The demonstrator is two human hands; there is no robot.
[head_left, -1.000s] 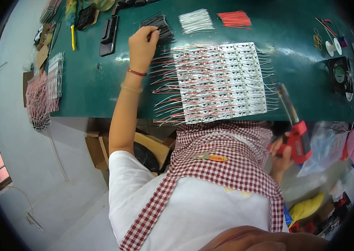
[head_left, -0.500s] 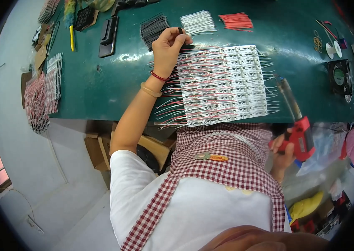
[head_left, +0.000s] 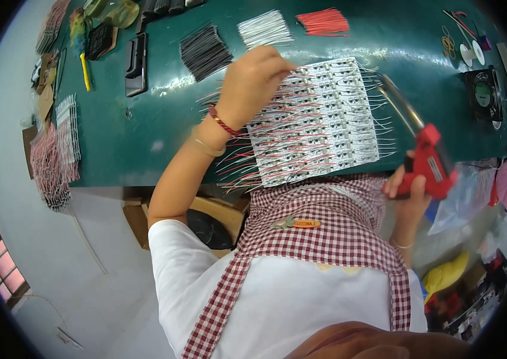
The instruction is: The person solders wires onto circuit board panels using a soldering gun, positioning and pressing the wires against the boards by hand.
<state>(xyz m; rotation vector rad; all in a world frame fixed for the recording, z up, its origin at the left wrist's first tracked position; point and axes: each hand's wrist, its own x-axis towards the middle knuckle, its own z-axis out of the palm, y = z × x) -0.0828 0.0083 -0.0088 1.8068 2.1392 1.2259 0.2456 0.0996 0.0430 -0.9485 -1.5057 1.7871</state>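
Note:
A white panel of small circuit boards [head_left: 340, 113] lies on the green table, with rows of red, white and dark wires sticking out past its sides. My left hand [head_left: 256, 81] is over the panel's far left corner, its fingers pinched together at the far edge. Whatever they pinch is hidden behind the hand. My right hand [head_left: 410, 188] grips a red soldering gun [head_left: 430, 164] by its handle, to the right of the panel. Its long metal nose points away and to the left, the tip near the wire ends at the panel's far right.
Bundles of black wires [head_left: 205, 51], white wires [head_left: 264, 29] and red wires [head_left: 323, 22] lie along the far side. A phone [head_left: 136, 66] and a duster [head_left: 79, 39] are at left, beside wired strips [head_left: 68, 131]. At right are a white spool [head_left: 472, 54] and a black device [head_left: 483, 96].
My left hand has turned and come over the panel's far corner; the black piece seen in its fingers is now out of sight. The soldering gun has swung a little, its tip farther from me.

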